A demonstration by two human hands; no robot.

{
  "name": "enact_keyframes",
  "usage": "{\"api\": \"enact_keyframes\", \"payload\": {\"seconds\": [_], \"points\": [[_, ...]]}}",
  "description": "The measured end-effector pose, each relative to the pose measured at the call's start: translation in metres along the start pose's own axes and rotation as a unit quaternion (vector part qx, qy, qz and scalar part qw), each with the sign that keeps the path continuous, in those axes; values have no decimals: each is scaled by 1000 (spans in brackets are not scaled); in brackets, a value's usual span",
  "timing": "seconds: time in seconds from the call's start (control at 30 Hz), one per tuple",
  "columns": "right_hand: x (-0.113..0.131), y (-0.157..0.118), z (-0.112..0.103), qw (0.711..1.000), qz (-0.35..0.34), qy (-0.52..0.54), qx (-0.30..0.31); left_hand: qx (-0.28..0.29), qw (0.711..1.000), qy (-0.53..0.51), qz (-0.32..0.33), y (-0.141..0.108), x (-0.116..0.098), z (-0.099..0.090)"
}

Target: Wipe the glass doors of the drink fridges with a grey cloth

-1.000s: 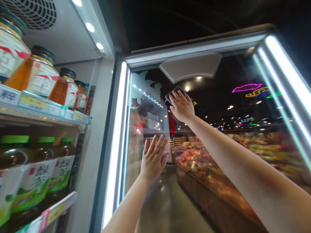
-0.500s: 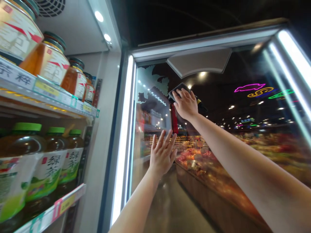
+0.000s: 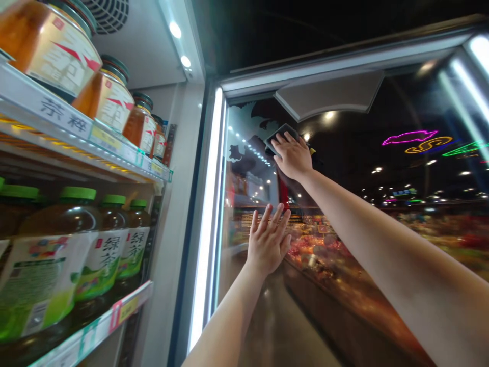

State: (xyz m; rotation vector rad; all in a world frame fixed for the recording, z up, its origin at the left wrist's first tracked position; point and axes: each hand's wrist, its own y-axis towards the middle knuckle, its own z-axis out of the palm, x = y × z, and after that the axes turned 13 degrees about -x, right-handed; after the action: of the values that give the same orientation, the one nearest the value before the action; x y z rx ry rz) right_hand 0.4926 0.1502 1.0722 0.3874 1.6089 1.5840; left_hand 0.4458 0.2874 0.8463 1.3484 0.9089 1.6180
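Note:
A glass door [image 3: 344, 168] with lit edges stands in front of me. My right hand [image 3: 293, 157] is up near the top of the pane, its fingers pressing a dark grey cloth [image 3: 281, 137] flat to the glass. Lower down and to the left, my left hand [image 3: 268, 239] rests palm against the glass with its fingers spread and nothing in it. Beside the cloth is a pale decal [image 3: 252, 122] on the pane.
On the left, shelves hold amber jars [image 3: 112, 97] above green-capped tea bottles [image 3: 105, 244]. The cabinet's side wall [image 3: 179, 153] stands between the shelves and the door. A produce display and neon shapes show through the glass.
The view has shifted, so the shelves and door appear further right. My right hand and the cloth have moved slightly left relative to the door. My left hand keeps its place on the glass.

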Motion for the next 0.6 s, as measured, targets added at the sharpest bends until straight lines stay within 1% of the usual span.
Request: {"api": "enact_keyframes", "payload": {"seconds": [0.07,0.1,0.17,0.2,0.23,0.27,0.33,0.4,0.47,0.5,0.53,0.6], "points": [[15,-4,1,998,-55,16,35,0,1000,-1,2,0,1,-1],[17,-9,-3,994,-92,28,50,0,1000,-1,2,0,1,-1],[9,-22,-13,984,-156,49,69,-1,1000,-1,5,-1,1,-2],[2,-26,-18,981,-171,54,70,-2,1000,0,5,-1,0,-2],[-7,-28,-21,982,-168,52,63,-4,1000,2,5,-2,0,-2],[-14,-28,-22,986,-150,45,50,-8,1000,3,4,-3,-1,-2],[-19,-20,-17,996,-85,25,12,-14,1000,4,2,-4,-1,-1],[-7,-6,-3,999,-24,11,-19,-14,1000,4,2,-4,-1,0],[18,4,13,1000,-3,13,-25,-9,1000,5,4,-4,0,0],[32,6,19,1000,-11,21,-19,-6,1000,6,4,-4,0,0],[44,5,23,999,-33,34,-7,-4,1000,7,4,-3,0,-1],[59,0,24,991,-105,74,28,1,1000,6,2,-3,-1,-2]]}}
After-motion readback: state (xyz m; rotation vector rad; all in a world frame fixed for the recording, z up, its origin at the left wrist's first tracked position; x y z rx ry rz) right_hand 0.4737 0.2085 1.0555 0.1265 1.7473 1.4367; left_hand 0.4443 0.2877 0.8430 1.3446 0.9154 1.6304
